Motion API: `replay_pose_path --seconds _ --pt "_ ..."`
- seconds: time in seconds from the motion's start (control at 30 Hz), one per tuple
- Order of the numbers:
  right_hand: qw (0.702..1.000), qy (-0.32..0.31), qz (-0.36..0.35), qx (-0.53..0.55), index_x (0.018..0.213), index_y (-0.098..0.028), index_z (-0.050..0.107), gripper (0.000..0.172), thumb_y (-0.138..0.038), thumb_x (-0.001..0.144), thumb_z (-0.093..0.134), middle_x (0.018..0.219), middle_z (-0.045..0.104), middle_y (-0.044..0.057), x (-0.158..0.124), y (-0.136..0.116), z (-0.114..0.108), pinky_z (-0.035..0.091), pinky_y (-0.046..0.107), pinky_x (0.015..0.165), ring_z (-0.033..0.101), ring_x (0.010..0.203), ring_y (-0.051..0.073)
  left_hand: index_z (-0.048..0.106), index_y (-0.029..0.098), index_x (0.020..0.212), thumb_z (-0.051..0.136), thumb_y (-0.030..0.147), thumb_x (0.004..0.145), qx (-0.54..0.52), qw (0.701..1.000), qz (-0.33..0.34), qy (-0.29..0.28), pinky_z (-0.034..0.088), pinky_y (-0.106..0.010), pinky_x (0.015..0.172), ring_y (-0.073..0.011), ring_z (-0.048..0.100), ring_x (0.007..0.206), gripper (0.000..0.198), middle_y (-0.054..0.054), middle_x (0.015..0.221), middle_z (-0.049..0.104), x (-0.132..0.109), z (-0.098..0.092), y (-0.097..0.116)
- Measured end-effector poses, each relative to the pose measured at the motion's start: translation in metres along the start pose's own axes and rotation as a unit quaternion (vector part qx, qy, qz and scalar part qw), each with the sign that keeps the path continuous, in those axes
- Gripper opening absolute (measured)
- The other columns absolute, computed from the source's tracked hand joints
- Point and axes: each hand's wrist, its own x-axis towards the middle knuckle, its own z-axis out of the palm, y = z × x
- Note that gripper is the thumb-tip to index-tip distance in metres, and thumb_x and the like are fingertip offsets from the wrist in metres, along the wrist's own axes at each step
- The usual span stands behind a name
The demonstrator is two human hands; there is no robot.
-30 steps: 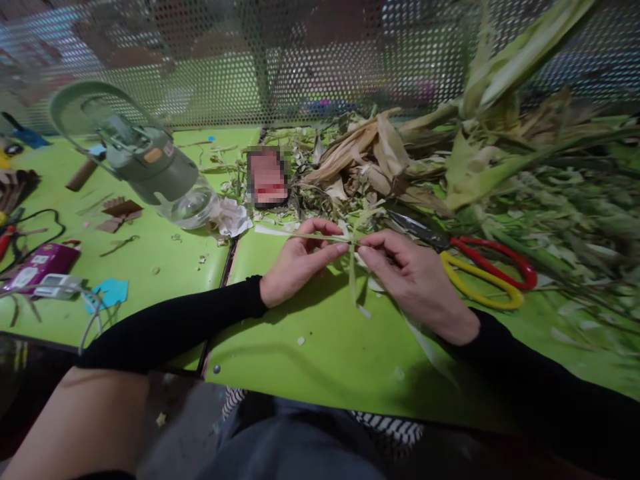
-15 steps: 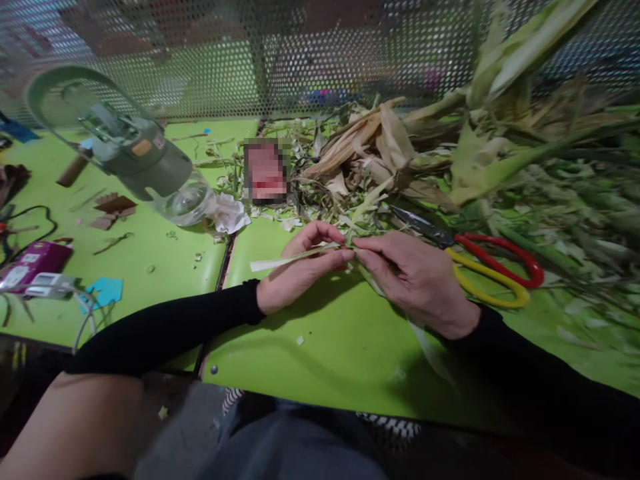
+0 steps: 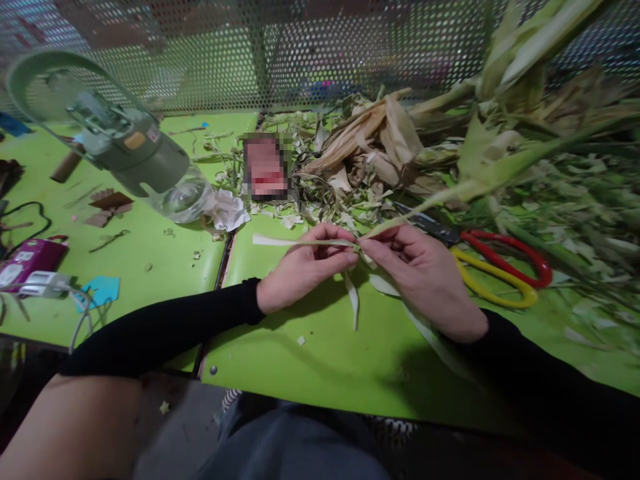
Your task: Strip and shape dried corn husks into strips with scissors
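Thin pale green husk strips (image 3: pixel 280 241) cross between my two hands above the green table (image 3: pixel 320 373). My left hand (image 3: pixel 305 267) pinches them from the left, and one strip sticks out past its fingers to the left. My right hand (image 3: pixel 420 273) pinches the same strips at the point where they meet, its fingertips nearly touching those of the left. A short strip (image 3: pixel 353 300) hangs down between the hands. Another long pale strip (image 3: pixel 435 343) trails below my right hand. Scissors (image 3: pixel 505 263) with red and yellow handles lie right of it, their blades partly hidden.
Dry husks (image 3: pixel 395 130), leafy stalks (image 3: pixel 495 160) and scraps pile up at the back right. A blurred-out rectangular object (image 3: pixel 267 167) lies mid-table. A green bottle (image 3: pixel 145 150), crumpled paper (image 3: pixel 227 210), a purple box (image 3: pixel 33 263) and cables are at left. Perforated mesh stands behind.
The strips have been turned in my fingers: one now hangs down between my hands, and a longer one reaches up and right over my right hand. Both hands keep their pinch.
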Motion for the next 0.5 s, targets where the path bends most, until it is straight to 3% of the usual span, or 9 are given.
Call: replay_pose_path --seconds 0.13,0.23,0.33,0.5 --pt "0.997 -0.001 -0.036 -0.065 0.093 -0.026 0.066 0.024 -0.049 0.099 0.068 0.082 0.067 0.003 -0.003 -0.003 0.0 0.049 0.034 0.062 0.06 0.072 0.019 0.06 0.018 0.101 0.093 0.04 0.077 -0.018 1.0 0.005 -0.015 0.053 -0.029 0.081 -0.0117 0.066 0.081 0.046 0.001 0.086 0.069 0.004 -0.001 -0.005" --pt "0.993 -0.004 -0.052 -0.107 0.094 -0.027 0.063 0.021 -0.047 0.1 0.066 0.081 0.066 0.003 -0.005 -0.005 0.0 0.046 0.034 0.059 0.057 0.068 0.019 0.056 0.019 0.101 0.089 0.041 0.081 -0.005 0.999 -0.014 -0.03 0.05 -0.027 0.072 -0.0105 0.062 0.073 0.045 0.003 0.081 0.065 0.001 0.002 -0.004" --pt "0.991 0.001 -0.06 -0.118 0.091 -0.028 0.063 0.024 -0.05 0.099 0.068 0.077 0.065 0.002 -0.007 -0.007 0.0 0.043 0.034 0.058 0.056 0.065 0.018 0.053 0.019 0.101 0.079 0.036 0.091 0.046 0.998 -0.017 -0.027 0.043 -0.024 0.065 -0.0076 0.052 0.066 0.033 0.005 0.08 0.058 -0.005 0.006 0.002" --pt "0.999 0.002 -0.013 -0.043 0.095 -0.027 0.067 0.028 -0.054 0.094 0.076 0.071 0.061 0.0 -0.011 -0.009 0.002 0.039 0.03 0.05 0.05 0.058 0.015 0.057 0.018 0.1 0.063 0.026 0.1 0.161 0.985 0.056 -0.016 0.043 -0.024 0.071 -0.0092 0.05 0.076 0.01 0.002 0.088 0.056 -0.006 0.007 0.009"
